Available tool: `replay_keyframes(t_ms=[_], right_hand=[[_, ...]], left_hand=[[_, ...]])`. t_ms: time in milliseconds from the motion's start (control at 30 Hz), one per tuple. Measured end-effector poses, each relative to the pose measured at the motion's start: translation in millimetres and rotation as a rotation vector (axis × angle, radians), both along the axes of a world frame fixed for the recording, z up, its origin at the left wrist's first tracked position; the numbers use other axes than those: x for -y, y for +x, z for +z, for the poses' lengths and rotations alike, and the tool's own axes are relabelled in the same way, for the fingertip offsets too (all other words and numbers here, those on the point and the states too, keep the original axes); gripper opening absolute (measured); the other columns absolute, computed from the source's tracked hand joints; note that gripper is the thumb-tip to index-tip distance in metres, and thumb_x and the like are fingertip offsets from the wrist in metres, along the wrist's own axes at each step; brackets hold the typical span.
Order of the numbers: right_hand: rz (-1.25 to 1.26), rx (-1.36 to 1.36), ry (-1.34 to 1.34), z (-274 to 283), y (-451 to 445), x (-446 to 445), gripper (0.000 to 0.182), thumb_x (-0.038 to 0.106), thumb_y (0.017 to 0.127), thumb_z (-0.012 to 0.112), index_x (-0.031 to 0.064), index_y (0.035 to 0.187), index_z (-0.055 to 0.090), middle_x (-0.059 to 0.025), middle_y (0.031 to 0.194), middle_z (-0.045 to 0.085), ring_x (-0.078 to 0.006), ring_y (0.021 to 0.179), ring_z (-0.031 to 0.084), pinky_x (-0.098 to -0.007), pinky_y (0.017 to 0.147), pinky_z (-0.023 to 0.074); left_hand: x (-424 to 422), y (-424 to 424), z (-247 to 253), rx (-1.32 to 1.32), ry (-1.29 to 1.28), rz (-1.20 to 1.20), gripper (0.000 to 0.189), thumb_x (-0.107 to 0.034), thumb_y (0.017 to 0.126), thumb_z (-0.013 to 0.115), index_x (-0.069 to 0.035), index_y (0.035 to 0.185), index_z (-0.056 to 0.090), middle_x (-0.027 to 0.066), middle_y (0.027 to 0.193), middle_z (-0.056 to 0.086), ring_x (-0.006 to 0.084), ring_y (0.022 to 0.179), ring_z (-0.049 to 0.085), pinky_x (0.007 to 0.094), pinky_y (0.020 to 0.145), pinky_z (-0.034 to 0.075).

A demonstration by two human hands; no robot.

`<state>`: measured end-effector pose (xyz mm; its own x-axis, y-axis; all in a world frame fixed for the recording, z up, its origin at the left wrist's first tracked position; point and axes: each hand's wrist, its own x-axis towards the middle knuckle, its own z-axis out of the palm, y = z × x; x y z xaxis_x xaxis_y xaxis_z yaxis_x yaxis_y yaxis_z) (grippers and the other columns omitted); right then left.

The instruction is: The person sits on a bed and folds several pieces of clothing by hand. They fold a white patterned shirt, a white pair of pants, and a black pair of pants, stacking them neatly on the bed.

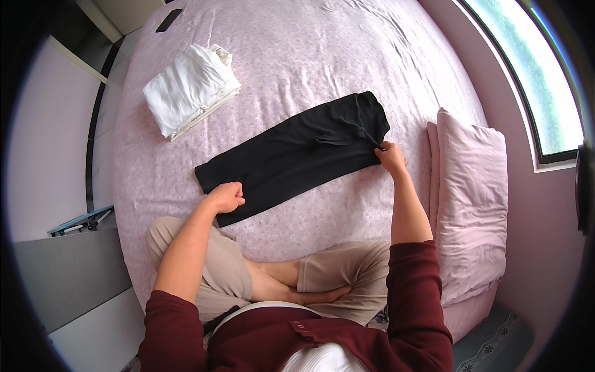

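A pair of black trousers (288, 153) lies flat and slanting across the bed, its waistband at the upper right and its leg ends at the lower left. My right hand (391, 157) grips the waistband's near corner, with a dark drawstring between the fingertips. At the leg ends, my left hand (227, 197) rests on the fabric with its fingers curled; whether it pinches the cloth cannot be seen. Beyond my left hand sits a stack of folded white clothes (190, 88).
Folded pink bedding (472, 209) lies along the bed's right side, below a window (525, 74). A black phone (169, 20) rests at the far left of the floral bedsheet (288, 56). My crossed legs (344, 274) are at the near side.
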<state>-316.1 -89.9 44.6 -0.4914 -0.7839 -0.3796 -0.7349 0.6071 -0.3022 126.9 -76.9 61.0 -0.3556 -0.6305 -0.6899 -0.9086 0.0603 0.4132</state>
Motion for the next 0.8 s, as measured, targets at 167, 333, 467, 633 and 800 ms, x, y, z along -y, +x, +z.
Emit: replay_keyframes(t_ms=[167, 333, 467, 633, 800], right_hand=[[0.090, 0.032, 0.114, 8.1, -13.3, 3.8, 0.028, 0.033, 0.077, 0.062, 0.0204, 0.102, 0.065, -0.0069, 0.097, 0.065, -0.0267, 0.101, 0.057, -0.0570, 0.094, 0.0251], [0.164, 0.028, 0.201, 13.9, -11.3, 12.5, 0.034, 0.038, 0.074, 0.066, 0.0189, 0.102, 0.064, -0.0055, 0.096, 0.065, -0.0259, 0.101, 0.057, -0.0586, 0.093, 0.0255], [0.162, 0.011, 0.057, 18.6, 3.0, 14.2, 0.042, 0.042, 0.070, 0.068, 0.0174, 0.104, 0.063, -0.0030, 0.101, 0.064, -0.0247, 0.101, 0.056, -0.0575, 0.091, 0.0275], [0.144, 0.002, -0.071, -1.2, 6.2, 22.8, 0.044, 0.041, 0.068, 0.070, 0.0163, 0.104, 0.063, -0.0029, 0.100, 0.064, -0.0231, 0.098, 0.057, -0.0543, 0.089, 0.0310], [0.193, 0.179, -0.119, -2.5, 0.9, 22.7, 0.033, 0.028, 0.069, 0.070, 0.0106, 0.096, 0.065, -0.0055, 0.093, 0.065, -0.0232, 0.090, 0.060, -0.0389, 0.080, 0.0434]], left_hand=[[-1.8, -4.2, -1.0, -0.041, 0.076, -0.102, 0.020, -0.017, 0.076, 0.067, -0.004, 0.079, 0.052, 0.0121, 0.081, 0.060, 0.0272, 0.078, 0.057, 0.0367, 0.069, 0.045], [1.1, -3.2, -1.0, -0.019, 0.054, -0.115, 0.022, -0.017, 0.075, 0.067, -0.003, 0.081, 0.051, 0.0114, 0.082, 0.059, 0.0258, 0.079, 0.057, 0.0366, 0.069, 0.045], [-0.1, -1.7, -6.8, -0.152, 0.045, -0.016, 0.033, -0.021, 0.073, 0.070, -0.002, 0.095, 0.054, 0.0135, 0.092, 0.060, 0.0261, 0.086, 0.058, 0.0344, 0.075, 0.046], [-0.2, -20.5, -13.3, -0.325, 0.015, 0.125, 0.054, -0.028, 0.071, 0.074, 0.000, 0.112, 0.053, 0.0164, 0.105, 0.058, 0.0266, 0.096, 0.057, 0.0336, 0.084, 0.046], [8.4, -35.1, -18.7, -0.421, 0.155, 0.216, 0.033, -0.022, 0.071, 0.074, 0.001, 0.090, 0.058, 0.0044, 0.071, 0.053, 0.0128, 0.068, 0.048, 0.0288, 0.064, 0.042]])
